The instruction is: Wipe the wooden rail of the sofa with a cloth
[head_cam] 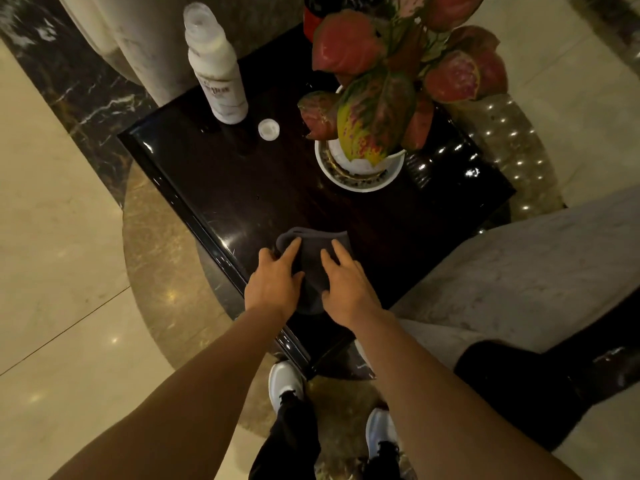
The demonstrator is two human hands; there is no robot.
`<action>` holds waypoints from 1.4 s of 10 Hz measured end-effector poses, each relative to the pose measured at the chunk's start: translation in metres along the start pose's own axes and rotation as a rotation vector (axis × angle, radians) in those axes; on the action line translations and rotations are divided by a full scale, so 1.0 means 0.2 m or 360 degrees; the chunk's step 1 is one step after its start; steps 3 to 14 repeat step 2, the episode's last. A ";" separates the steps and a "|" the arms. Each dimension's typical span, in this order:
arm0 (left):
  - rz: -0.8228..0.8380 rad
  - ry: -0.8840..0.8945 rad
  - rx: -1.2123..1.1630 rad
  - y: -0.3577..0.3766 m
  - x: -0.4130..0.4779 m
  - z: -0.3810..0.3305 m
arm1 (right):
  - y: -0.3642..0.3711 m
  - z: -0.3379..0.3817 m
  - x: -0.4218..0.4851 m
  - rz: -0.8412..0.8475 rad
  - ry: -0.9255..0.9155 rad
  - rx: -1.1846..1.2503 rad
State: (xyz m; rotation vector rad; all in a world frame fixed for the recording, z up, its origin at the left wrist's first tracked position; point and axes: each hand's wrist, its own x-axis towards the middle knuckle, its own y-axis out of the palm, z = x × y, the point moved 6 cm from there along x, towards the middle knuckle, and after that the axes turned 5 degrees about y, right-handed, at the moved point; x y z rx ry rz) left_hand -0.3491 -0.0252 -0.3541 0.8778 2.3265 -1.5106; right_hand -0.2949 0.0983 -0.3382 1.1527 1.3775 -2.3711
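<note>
At the bottom of the view stand the person's white shoes (286,382), close to the edge of the dark glossy side table (242,188). Just above them, the left hand (275,282) and the right hand (348,285) lie flat and spread on a dark grey cloth (313,268), pressing it on the table top; neither hand grips it. The pale sofa arm (540,265) lies to the right (its wooden rail I cannot pick out). Farther away stand a potted plant (381,98) in a white pot, a loose white cap (268,129) and an open white bottle (216,64). A wide sweep of the cloth could knock this bottle and spill it. Its label is too blurred to read.
</note>
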 end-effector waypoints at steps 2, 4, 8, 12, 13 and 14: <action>0.0097 -0.0117 -0.0062 -0.16 -0.16 -0.04 | -0.21 0.00 -0.23 0.0078 -0.0060 0.0139; 0.0097 -0.0117 -0.0062 -0.16 -0.16 -0.04 | -0.21 0.00 -0.23 0.0078 -0.0060 0.0139; 0.0097 -0.0117 -0.0062 -0.16 -0.16 -0.04 | -0.21 0.00 -0.23 0.0078 -0.0060 0.0139; 0.0097 -0.0117 -0.0062 -0.16 -0.16 -0.04 | -0.21 0.00 -0.23 0.0078 -0.0060 0.0139; 0.0097 -0.0117 -0.0062 -0.16 -0.16 -0.04 | -0.21 0.00 -0.23 0.0078 -0.0060 0.0139; 0.0097 -0.0117 -0.0062 -0.16 -0.16 -0.04 | -0.21 0.00 -0.23 0.0078 -0.0060 0.0139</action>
